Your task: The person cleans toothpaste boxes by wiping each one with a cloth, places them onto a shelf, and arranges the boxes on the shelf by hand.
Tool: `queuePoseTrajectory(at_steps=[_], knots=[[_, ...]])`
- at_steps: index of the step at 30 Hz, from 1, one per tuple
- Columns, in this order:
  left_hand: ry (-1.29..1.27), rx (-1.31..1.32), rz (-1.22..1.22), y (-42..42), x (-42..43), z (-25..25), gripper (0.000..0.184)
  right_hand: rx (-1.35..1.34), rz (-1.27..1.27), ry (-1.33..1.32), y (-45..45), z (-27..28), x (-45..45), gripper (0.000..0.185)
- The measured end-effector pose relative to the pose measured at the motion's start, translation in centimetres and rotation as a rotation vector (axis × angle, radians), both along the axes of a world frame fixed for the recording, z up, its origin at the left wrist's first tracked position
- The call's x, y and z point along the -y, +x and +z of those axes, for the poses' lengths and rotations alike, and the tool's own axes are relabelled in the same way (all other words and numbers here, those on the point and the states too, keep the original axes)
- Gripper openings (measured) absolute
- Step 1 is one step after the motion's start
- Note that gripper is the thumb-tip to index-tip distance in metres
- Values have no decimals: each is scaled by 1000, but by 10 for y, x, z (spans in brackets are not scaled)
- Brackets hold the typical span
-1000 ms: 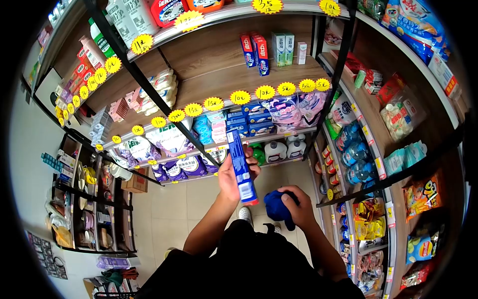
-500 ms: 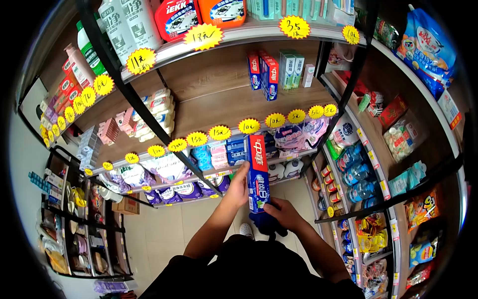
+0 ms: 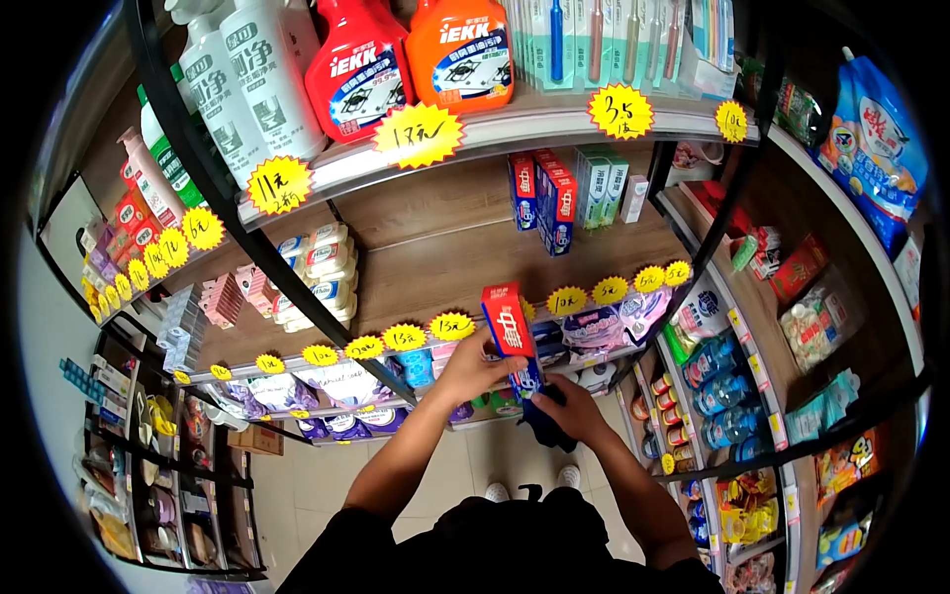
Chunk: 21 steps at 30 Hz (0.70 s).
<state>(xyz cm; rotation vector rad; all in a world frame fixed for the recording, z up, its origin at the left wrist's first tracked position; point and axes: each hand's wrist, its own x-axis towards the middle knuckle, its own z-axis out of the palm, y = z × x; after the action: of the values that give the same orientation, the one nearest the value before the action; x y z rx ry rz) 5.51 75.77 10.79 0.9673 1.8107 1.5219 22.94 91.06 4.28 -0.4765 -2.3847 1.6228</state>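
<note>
Box [image 3: 511, 325] lengthwise, red end forward

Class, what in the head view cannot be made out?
Head view: part of the box's face, hidden by the left hand.
Head view: the number on one price tag, hidden by the box.
Head view: tops of the red bottle and orange bottle, cut by the upper edge.
Head view: any print on the carton, too small.
</note>
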Motion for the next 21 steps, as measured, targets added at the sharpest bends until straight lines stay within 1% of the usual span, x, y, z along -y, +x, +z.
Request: queuePoseTrajectory(at_steps=[2, 3, 4, 5, 6, 8, 9, 10, 12, 13, 14, 16, 17, 18, 20, 21], knots=[[198, -202, 69, -12, -24, 10, 47, -5, 55, 16, -21, 3, -29, 60], [144, -120, 161, -20, -37, 12, 48, -32, 28, 68, -28, 6, -42, 60], [210, -79, 180, -33, -52, 12, 48, -62, 1, 121, -36, 9, -57, 59], [214, -104, 224, -48, -67, 7, 48, -113, 18, 128, -41, 15, -73, 57], [217, -129, 270, -63, -82, 2, 48, -156, 28, 145, -45, 25, -88, 51], [258, -188, 346, -91, -113, -1, 49, -165, 76, 80, -50, 38, -122, 45], [193, -262, 412, -104, -128, -3, 51, -207, 82, 114, -53, 39, -137, 40], [232, -210, 450, -116, -144, -8, 52, -212, 98, 113, -57, 39, -151, 40], [232, -266, 507, -138, -172, -17, 52, -191, 140, 118, -65, 37, -177, 38], [173, -310, 554, -159, -185, -33, 52, -251, 117, 130, -71, 36, -188, 35], [169, -313, 563, -174, -196, -43, 52, -262, 137, 143, -79, 45, -203, 34], [226, -288, 564, -189, -215, -50, 52, -226, 117, 53, -103, 48, -230, 35], [105, -329, 632, -194, -222, -49, 51, -227, 81, 121, -115, 53, -240, 39], [102, -330, 639, -200, -229, -53, 51, -211, 106, 139, -136, 35, -260, 44], [188, -348, 585, -214, -238, -63, 49, -68, 113, 199, -157, 50, -270, 58], [179, -327, 607, -215, -242, -62, 48, -69, 116, 197, -167, 52, -275, 58]])
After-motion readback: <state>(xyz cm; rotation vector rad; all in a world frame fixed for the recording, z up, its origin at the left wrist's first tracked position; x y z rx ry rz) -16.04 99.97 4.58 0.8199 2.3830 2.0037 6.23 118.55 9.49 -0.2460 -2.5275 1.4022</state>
